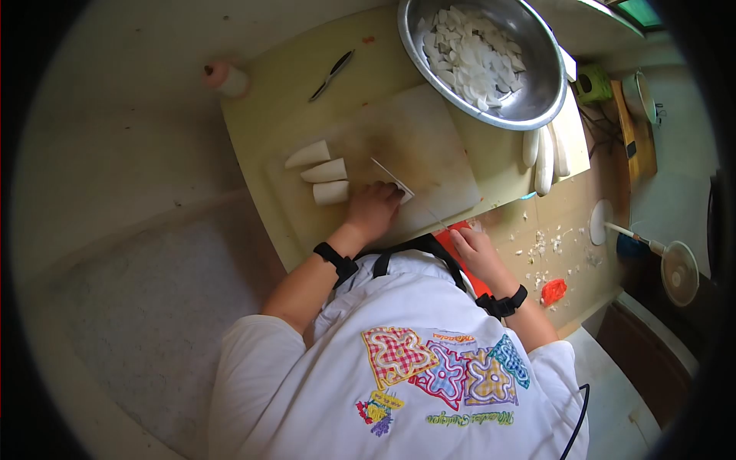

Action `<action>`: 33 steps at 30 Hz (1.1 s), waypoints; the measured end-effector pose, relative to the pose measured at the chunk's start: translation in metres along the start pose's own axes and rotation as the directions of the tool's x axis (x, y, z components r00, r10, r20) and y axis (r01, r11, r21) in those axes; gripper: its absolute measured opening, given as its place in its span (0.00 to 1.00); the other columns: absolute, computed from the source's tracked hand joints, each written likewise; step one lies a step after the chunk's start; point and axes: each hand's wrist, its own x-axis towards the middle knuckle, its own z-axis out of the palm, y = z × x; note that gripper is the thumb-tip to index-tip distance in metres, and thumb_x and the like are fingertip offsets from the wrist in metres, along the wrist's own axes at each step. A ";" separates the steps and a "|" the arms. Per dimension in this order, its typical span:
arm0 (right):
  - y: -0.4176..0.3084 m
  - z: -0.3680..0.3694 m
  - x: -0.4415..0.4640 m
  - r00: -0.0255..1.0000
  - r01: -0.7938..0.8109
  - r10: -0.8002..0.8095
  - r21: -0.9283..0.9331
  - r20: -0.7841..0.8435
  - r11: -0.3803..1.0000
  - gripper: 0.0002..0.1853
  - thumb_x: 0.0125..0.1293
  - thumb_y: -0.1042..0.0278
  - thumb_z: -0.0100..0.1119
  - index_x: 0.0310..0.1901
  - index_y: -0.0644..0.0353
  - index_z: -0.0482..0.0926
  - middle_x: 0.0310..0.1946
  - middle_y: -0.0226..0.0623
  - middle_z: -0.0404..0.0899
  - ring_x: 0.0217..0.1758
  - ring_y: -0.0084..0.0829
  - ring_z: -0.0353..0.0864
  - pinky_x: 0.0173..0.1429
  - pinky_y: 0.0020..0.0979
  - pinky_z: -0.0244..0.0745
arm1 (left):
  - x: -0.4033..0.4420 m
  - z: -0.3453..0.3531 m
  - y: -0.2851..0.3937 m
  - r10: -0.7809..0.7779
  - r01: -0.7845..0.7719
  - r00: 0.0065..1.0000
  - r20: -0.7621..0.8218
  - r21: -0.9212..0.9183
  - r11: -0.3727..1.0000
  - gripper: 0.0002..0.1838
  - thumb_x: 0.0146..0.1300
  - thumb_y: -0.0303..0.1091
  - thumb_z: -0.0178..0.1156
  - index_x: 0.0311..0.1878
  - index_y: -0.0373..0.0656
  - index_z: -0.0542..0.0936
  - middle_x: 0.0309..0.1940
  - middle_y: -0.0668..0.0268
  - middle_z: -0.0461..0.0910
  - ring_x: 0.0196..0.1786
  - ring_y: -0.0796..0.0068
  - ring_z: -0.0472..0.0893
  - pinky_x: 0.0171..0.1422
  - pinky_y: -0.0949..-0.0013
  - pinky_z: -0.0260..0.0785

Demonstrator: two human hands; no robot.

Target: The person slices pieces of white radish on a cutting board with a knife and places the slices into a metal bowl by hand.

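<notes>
"Before I picture the room, what lies at the centre?"

"A white vegetable piece [407, 196], on the near part of a pale cutting board [429, 138]. The left hand [374, 208] grips it, fingers curled over the top and hiding most of it."

"And the other hand?"

"The right hand [474, 247] is closed around a knife [438, 220], seen edge-on as a thin line slanting over the board towards the left fingertips. Whether its blade touches the piece, I cannot tell."

"What is around them?"

"To the left, three cut white lengths [324, 171] lie in a row on the board. Beyond it, a slim black-and-silver tool [332, 75] rests on the yellowish table [268, 69]. Ahead and to the right, a large metal bowl [543, 88] holds white slices [475, 57]; just beside it, long white vegetables [546, 157] lie together."

"Further out?"

"A pink-topped bottle [228, 80] stands by the table's far left corner. On the floor to the right are pale scraps [541, 245] and a crumpled red item [553, 291], with a fan [680, 273] beyond."
</notes>
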 end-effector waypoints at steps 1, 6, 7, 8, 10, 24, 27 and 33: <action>-0.002 -0.001 0.001 1.000 -0.028 0.028 -0.013 0.014 1.000 0.22 0.76 0.55 0.50 0.48 0.71 0.81 0.32 0.54 0.82 0.36 0.47 0.82 0.46 0.39 0.75 | 0.001 -0.001 -0.001 0.000 0.000 1.000 0.003 -0.002 1.000 0.16 0.56 0.35 0.63 0.50 0.47 0.82 0.49 0.65 0.80 0.51 0.62 0.78 0.54 0.56 0.71; -0.010 -0.002 0.001 0.998 -0.052 0.053 -0.034 0.032 0.998 0.21 0.76 0.55 0.51 0.46 0.71 0.81 0.31 0.56 0.82 0.35 0.48 0.81 0.46 0.39 0.74 | 0.006 0.003 -0.004 0.005 -0.005 1.000 -0.021 0.000 1.000 0.12 0.56 0.35 0.63 0.45 0.48 0.83 0.46 0.66 0.81 0.50 0.63 0.78 0.52 0.57 0.70; -0.010 0.000 0.000 1.000 -0.019 0.019 0.002 0.005 1.000 0.21 0.76 0.55 0.51 0.45 0.71 0.80 0.30 0.56 0.81 0.34 0.49 0.80 0.44 0.40 0.74 | 0.007 0.004 -0.004 0.009 -0.009 1.000 -0.018 -0.003 1.000 0.12 0.56 0.35 0.63 0.45 0.48 0.83 0.46 0.66 0.81 0.50 0.63 0.78 0.52 0.57 0.70; -0.012 0.001 0.000 1.000 -0.023 0.023 0.004 0.003 1.000 0.21 0.76 0.55 0.51 0.45 0.71 0.80 0.30 0.56 0.81 0.34 0.49 0.80 0.44 0.40 0.74 | 0.008 0.005 -0.005 0.005 -0.005 1.000 -0.025 -0.007 1.000 0.11 0.56 0.36 0.63 0.43 0.48 0.84 0.45 0.65 0.82 0.51 0.63 0.78 0.53 0.57 0.70; -0.014 0.000 0.001 0.997 -0.072 0.074 -0.043 0.032 0.996 0.23 0.76 0.53 0.51 0.40 0.71 0.79 0.27 0.56 0.79 0.31 0.52 0.79 0.41 0.43 0.73 | 0.009 0.006 -0.004 0.005 -0.005 1.000 -0.030 -0.015 1.000 0.11 0.56 0.36 0.63 0.42 0.48 0.84 0.44 0.65 0.82 0.51 0.62 0.78 0.53 0.57 0.70; 0.001 0.009 0.022 0.999 0.033 -0.030 -0.070 0.041 0.997 0.28 0.75 0.47 0.50 0.30 0.70 0.75 0.24 0.59 0.77 0.30 0.59 0.77 0.37 0.50 0.70 | 0.015 -0.005 0.002 -0.065 0.065 0.998 -0.002 -0.068 0.996 0.15 0.56 0.36 0.66 0.47 0.46 0.85 0.43 0.60 0.85 0.47 0.56 0.82 0.52 0.54 0.74; -0.001 0.012 0.028 0.999 0.044 -0.043 -0.051 0.030 0.998 0.29 0.76 0.47 0.49 0.30 0.70 0.75 0.23 0.59 0.76 0.30 0.59 0.77 0.37 0.49 0.71 | 0.017 -0.011 0.006 -0.105 0.106 0.994 0.014 -0.078 0.991 0.14 0.56 0.36 0.66 0.46 0.46 0.86 0.43 0.62 0.85 0.47 0.57 0.82 0.51 0.55 0.73; -0.006 0.011 0.050 0.995 -0.027 0.033 -0.063 0.094 0.998 0.30 0.76 0.45 0.49 0.29 0.70 0.75 0.22 0.58 0.76 0.29 0.57 0.77 0.37 0.48 0.71 | 0.016 -0.004 0.005 -0.131 0.123 0.990 -0.060 -0.125 0.985 0.10 0.56 0.34 0.63 0.42 0.52 0.85 0.43 0.67 0.82 0.49 0.63 0.80 0.50 0.56 0.71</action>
